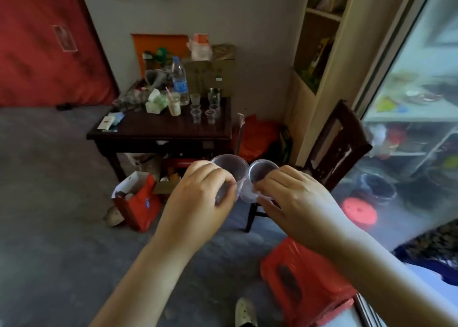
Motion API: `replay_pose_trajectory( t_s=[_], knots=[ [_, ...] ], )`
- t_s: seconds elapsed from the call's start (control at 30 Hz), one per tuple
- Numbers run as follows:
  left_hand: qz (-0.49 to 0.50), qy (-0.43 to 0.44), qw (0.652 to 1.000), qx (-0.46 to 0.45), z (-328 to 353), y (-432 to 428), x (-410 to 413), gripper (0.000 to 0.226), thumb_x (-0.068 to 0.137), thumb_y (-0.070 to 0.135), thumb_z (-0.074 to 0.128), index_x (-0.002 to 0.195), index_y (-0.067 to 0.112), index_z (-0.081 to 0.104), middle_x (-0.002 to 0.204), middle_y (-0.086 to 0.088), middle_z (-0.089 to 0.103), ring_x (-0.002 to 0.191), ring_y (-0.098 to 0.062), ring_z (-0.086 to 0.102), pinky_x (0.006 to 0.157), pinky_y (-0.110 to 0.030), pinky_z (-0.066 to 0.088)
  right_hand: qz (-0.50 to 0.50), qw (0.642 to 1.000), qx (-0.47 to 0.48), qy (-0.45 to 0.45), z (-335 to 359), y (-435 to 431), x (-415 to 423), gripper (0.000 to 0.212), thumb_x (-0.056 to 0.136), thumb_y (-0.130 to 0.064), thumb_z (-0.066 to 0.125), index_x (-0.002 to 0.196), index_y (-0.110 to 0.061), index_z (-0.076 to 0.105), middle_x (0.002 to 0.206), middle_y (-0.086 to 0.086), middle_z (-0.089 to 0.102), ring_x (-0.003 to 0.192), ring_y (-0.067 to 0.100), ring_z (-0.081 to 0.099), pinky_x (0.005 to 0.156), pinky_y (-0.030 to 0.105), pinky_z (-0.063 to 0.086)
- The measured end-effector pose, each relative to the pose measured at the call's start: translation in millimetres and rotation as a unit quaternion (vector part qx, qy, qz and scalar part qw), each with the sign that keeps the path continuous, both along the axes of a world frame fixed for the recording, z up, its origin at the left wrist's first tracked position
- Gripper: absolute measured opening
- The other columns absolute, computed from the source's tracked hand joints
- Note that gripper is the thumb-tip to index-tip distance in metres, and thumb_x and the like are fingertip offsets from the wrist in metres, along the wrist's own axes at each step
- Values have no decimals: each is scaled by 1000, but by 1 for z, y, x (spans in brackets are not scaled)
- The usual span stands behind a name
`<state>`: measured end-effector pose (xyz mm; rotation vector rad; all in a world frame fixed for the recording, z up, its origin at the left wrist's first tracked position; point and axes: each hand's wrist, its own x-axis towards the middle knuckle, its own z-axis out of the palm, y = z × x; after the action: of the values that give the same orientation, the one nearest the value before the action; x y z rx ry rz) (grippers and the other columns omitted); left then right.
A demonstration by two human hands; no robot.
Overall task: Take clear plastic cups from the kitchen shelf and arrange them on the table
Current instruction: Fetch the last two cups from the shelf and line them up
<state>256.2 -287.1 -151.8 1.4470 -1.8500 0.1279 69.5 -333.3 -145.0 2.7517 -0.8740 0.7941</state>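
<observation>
The left hand [203,193] wraps curled fingers around a clear round plastic cup [231,168]. Just at its three o'clock, touching rim to rim, a second clear plastic cup [260,172] sits pinched in the right hand [297,198]. At twelve o'clock, well beyond, the dark wooden table [158,131] carries a cluster of small clear cups [203,112] near its right edge.

Cups [202,113] on table's [158,131] right side, bottle [179,79] behind, chair [337,143] perhaps beside

Both forearms run off the bottom edge; fingers cover each cup's [231,170] lower wall; shelf [319,42] contents at 1 o'clock blur
</observation>
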Motion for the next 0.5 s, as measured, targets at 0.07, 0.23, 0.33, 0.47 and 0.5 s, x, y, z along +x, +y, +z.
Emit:
replay_pose_trajectory(
  t_s=[0.07,0.23,0.33,0.47,0.5],
  knots=[
    [11,-11,1000,9,-4,-28,6,17,85,26,52,76,14,61,78,5,59,89,-10,50,86,-7,30,14,1000,-8,9,-3,-32,7,12,76,-12,72,86,-10,66,80,4,65,76,26,60,67,34,50],
    [18,-20,999,35,-8,-114,13,21,87,31,50,79,15,61,79,7,58,91,-6,49,86,-6,29,27,999,36,21,-4,-126,13,15,85,-22,56,89,-12,66,83,2,66,80,24,62,67,37,53],
    [16,-22,998,60,-10,-169,17,18,87,29,53,80,15,62,82,6,60,95,-8,50,88,-6,29,27,998,54,31,-11,-182,15,10,82,-17,64,90,-12,66,83,2,66,80,24,62,65,39,54],
    [20,-24,995,92,-24,-228,31,15,86,27,55,81,15,61,83,5,59,95,-9,50,87,-11,33,33,996,82,29,-26,-249,29,17,76,-11,72,92,-13,66,84,1,66,79,23,62,67,37,55],
    [27,-22,994,102,-28,-240,38,17,86,28,53,80,15,61,83,5,59,95,-10,50,85,-14,36,41,995,89,29,-29,-263,36,18,76,-10,72,93,-13,66,84,1,66,80,23,62,68,36,54]
  ],
)
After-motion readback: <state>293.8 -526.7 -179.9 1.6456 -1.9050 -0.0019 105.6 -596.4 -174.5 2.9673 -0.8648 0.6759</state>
